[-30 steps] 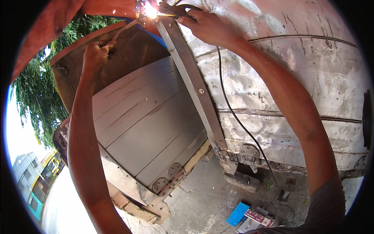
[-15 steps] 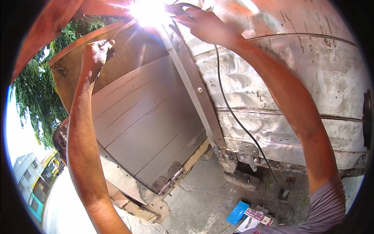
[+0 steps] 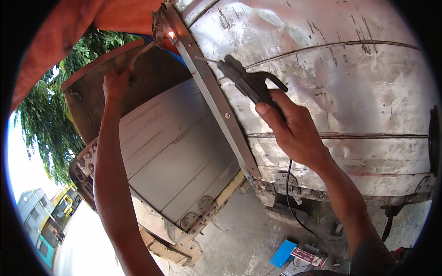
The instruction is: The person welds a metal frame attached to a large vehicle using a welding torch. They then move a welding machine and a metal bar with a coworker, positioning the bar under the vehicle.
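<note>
My right hand (image 3: 294, 131) is wrapped around a black welding electrode holder (image 3: 251, 82), in front of the dented metal panel. A short, thin electrode (image 3: 207, 59) sticks out of its tip toward the upright metal post (image 3: 214, 96), with a reddish end. My left hand (image 3: 117, 85), raised in shadow, is closed on a slim rod-like piece (image 3: 142, 53). That piece reaches up to a rusty metal fitting (image 3: 159, 28) at the top of the post. Beside the fitting glows a small orange hot spot (image 3: 171, 35). The left fingers are partly too dark to make out.
A black cable (image 3: 288, 193) hangs from the holder to the concrete floor (image 3: 225, 239). A grey slatted panel (image 3: 184, 142) with hinges stands left of the post. Orange sheeting (image 3: 124, 16) hangs overhead. A blue flat item (image 3: 283, 253) and a printed box (image 3: 307, 257) lie below.
The bright welding arc has gone out, leaving a small glow. My right hand has drawn down and away from the post's top with the electrode holder. My left hand stays raised.
</note>
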Demonstrator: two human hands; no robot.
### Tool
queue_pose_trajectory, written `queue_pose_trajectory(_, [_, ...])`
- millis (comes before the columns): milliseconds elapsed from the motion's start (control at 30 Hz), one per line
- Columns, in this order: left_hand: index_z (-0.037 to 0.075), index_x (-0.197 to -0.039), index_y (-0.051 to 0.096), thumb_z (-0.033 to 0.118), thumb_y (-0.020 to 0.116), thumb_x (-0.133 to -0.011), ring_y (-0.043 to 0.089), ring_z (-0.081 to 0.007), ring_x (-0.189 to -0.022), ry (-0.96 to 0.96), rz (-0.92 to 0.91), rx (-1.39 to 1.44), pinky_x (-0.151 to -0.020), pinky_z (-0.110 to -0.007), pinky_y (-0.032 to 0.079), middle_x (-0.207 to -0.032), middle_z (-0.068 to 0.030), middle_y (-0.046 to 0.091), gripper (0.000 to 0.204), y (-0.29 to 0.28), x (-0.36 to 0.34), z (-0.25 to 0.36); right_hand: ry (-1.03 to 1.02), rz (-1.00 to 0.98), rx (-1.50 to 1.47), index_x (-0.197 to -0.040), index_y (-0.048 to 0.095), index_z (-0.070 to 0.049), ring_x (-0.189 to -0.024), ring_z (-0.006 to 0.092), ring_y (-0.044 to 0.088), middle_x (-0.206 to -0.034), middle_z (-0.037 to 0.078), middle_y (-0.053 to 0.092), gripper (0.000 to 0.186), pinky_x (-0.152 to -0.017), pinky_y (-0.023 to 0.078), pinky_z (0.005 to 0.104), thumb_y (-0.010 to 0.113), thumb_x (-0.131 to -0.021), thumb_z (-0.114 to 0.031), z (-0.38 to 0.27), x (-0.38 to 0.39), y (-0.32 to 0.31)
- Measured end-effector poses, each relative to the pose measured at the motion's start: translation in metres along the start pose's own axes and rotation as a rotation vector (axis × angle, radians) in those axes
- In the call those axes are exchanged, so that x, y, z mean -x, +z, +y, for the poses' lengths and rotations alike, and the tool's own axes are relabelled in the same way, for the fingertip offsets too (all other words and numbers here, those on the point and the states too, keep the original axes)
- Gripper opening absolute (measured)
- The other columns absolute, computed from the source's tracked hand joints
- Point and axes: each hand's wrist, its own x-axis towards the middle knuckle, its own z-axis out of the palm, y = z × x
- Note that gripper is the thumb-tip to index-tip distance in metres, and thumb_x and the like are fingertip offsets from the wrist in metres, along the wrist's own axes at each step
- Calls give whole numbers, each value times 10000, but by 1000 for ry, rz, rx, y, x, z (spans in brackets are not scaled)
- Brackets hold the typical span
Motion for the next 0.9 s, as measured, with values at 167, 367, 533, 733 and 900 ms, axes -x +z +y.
queue_pose_trajectory(167, [26, -1047, 826, 415, 757, -933, 743, -122, -703, -56, -29, 90, -662, -304, 594, -826, -68, 795, 410, -2, 8, 24, 142, -140, -12, -1217, 591, -10, -604, 215, 594, -728, 146, 637, 327, -584, 458, 393, 612, -1079, -306, 26, 85, -24])
queue_pose_trajectory(367, [18, -1024, 824, 408, 749, -924, 749, -146, -698, -36, -45, 97, -664, -336, 594, -811, -88, 789, 409, -12, 17, 41, 402, -214, 2, -1209, 603, -17, -613, 228, 597, -731, 134, 657, 338, -616, 481, 388, 642, -1058, -316, 42, 157, -56])
queue_pose_trajectory(533, [23, -982, 822, 428, 733, -927, 754, -166, -683, -9, -78, 105, -671, -344, 593, -798, -105, 785, 419, -2, 18, 33, 608, -263, 45, -1176, 615, -39, -616, 224, 604, -720, 121, 658, 336, -619, 485, 389, 653, -1044, -345, 55, 211, -74])
queue_pose_trajectory(733, [42, -1023, 816, 425, 722, -924, 774, -183, -798, 65, 30, -44, -767, -361, 590, -882, -123, 795, 407, 5, 3, 2, 721, -135, 45, -1076, 607, -43, -581, 155, 601, -683, 69, 627, 277, -564, 454, 354, 633, -1052, -318, 46, 268, -52])
queue_pose_trajectory(900, [22, -992, 803, 493, 697, -897, 764, -323, -834, 285, 217, 162, -812, -442, 576, -893, -231, 751, 492, 25, 22, 7, 825, 29, -80, -1015, 588, -45, -515, 101, 537, -657, 19, 582, 245, -498, 402, 301, 607, -1065, -284, 34, 317, -6])
